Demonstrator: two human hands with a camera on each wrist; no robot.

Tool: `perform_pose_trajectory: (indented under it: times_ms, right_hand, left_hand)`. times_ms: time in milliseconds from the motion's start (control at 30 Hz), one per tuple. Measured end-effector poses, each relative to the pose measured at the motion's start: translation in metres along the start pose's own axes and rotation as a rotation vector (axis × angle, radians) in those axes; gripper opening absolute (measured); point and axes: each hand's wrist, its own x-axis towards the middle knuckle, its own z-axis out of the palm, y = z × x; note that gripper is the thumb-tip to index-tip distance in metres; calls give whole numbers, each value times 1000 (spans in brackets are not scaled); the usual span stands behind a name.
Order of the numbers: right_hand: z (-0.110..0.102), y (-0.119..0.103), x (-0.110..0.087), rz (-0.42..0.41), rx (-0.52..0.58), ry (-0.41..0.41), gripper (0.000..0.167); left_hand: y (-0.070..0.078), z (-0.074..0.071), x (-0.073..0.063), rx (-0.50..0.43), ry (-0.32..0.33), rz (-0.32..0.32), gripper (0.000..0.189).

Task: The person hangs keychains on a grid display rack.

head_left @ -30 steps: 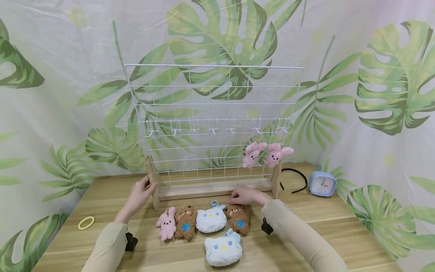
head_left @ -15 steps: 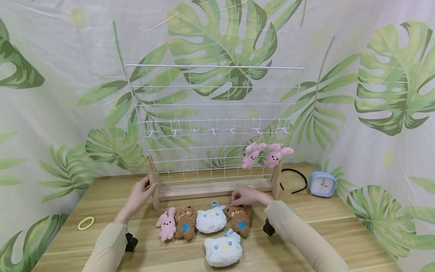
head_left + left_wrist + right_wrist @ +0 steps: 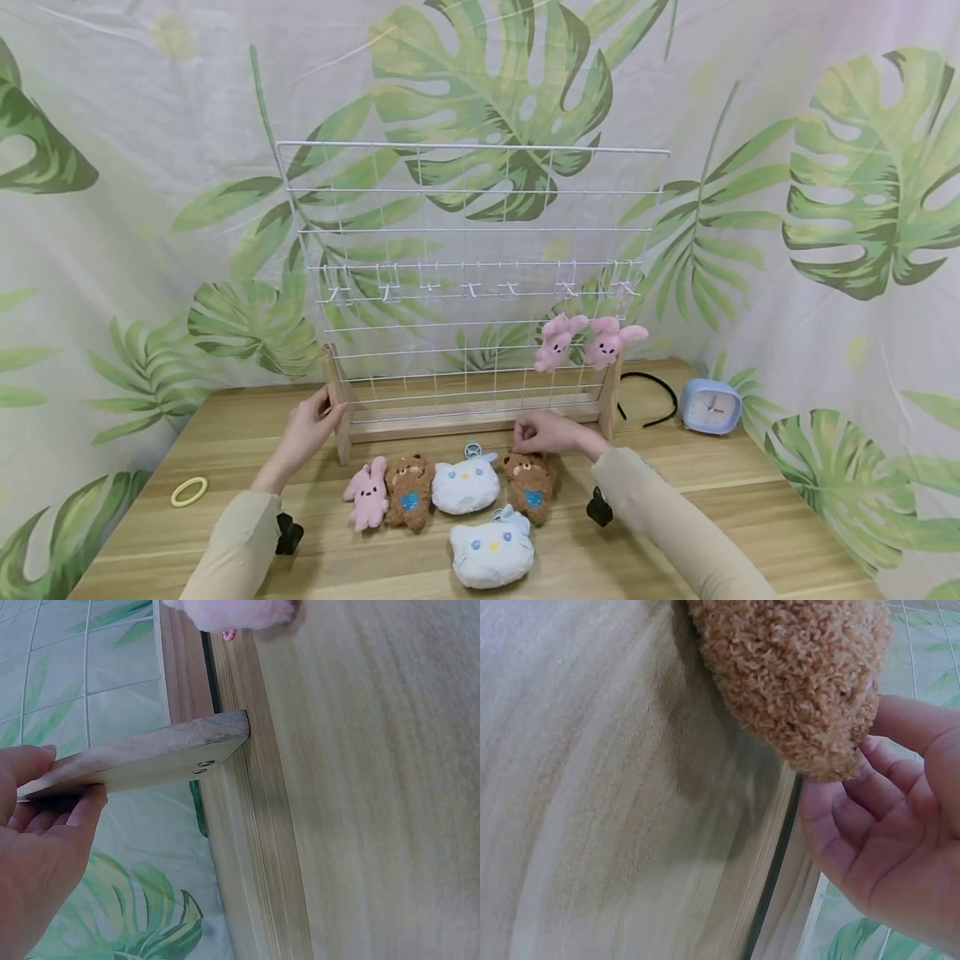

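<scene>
My left hand grips the left wooden upright of a white wire grid rack; the left wrist view shows thumb and fingers on either side of that board. With my right hand I pinch the top of a brown plush bear with a blue patch, at the right of a row. The right wrist view has the fingertips at one end of the curly brown plush; what they pinch there is partly hidden. Left of it lie a white plush cat head, another brown bear and a pink bunny.
A second white cat head lies in front of the row. Two pink bunnies hang at the rack's right, under a line of hooks. A black headband, a blue clock and a yellow ring are on the table.
My right hand has shifted slightly right, and the bear under it has moved a little the same way. My left hand has stayed on the upright.
</scene>
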Motion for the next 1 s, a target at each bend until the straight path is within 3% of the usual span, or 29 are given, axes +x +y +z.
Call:
perform_pose_trajectory:
  times_ms: [200,400,667,1000]
  right_hand:
    - [0,-2,-6,-24,-5,85,7]
    - [-6,-14,-20,-65,-10,188,8]
    - [-17,-28,-34,-68,-79,233,5]
    - [-36,-54,-50,-147,-151,342,9]
  left_hand:
    - [-1,1,1,34,6,3,18]
    - [2,0,1,-9,-8,12,18]
    - [2,-2,1,3,-8,16,20]
    - [0,1,0,12,9,21,17]
